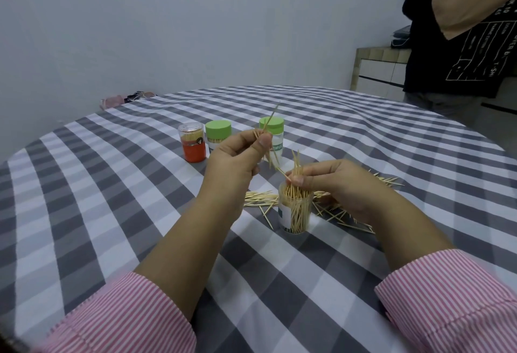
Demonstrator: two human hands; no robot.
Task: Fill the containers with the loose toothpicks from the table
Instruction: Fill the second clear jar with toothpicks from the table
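The left hand (237, 154) was raised above the table (112, 184), pinching a small bundle of toothpicks (267, 134) between thumb and fingers. The right hand (335, 182) pinched further toothpicks directly over the open clear container (296, 210), which stood upright and nearly full. Loose toothpicks (260, 198) lay scattered around its base. Three capped containers (218, 135) stood behind.

Plain pale wall (167, 30); tiled counter (375, 53) in right corner.
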